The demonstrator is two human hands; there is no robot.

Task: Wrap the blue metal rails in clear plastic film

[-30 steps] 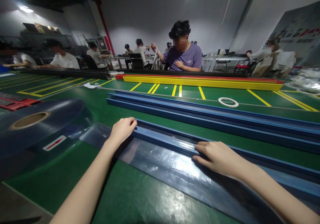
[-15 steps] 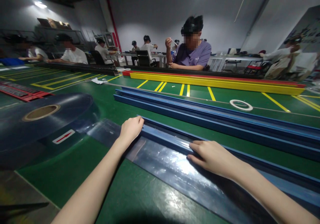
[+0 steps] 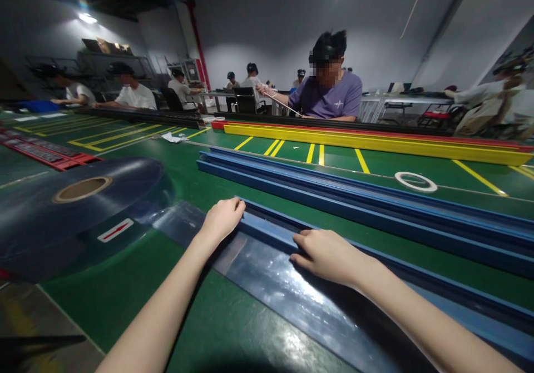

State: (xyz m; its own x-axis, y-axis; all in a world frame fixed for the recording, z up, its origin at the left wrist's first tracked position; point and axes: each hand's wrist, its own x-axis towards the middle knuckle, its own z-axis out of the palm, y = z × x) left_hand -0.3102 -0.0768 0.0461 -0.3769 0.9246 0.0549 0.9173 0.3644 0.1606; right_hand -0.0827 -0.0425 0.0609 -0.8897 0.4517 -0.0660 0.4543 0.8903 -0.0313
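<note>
My left hand (image 3: 223,218) is closed around the left end of a long blue channel (image 3: 267,231) that runs off to the lower right. Further along the same channel, my right hand (image 3: 329,253) grips its near wall, with fingers over the top and thumb on the near side. A clear plastic strip (image 3: 258,267) lies flat on the table along the channel's near side, and the two overlap. It leads left to a large roll of clear plastic (image 3: 129,179) with a cardboard core and a red arrow label (image 3: 115,230).
Behind my channel lie more blue channels (image 3: 317,192). Past them are a white ring of tape (image 3: 416,182), yellow lines on the green tabletop (image 3: 100,301), and a yellow channel (image 3: 367,142) beside a red one. A co-worker in a purple shirt (image 3: 337,98) sits opposite.
My right hand has slid left along the channel, closer to my left hand, which stays at the end. The co-worker opposite has lowered a raised hand and now holds a thin white strand.
</note>
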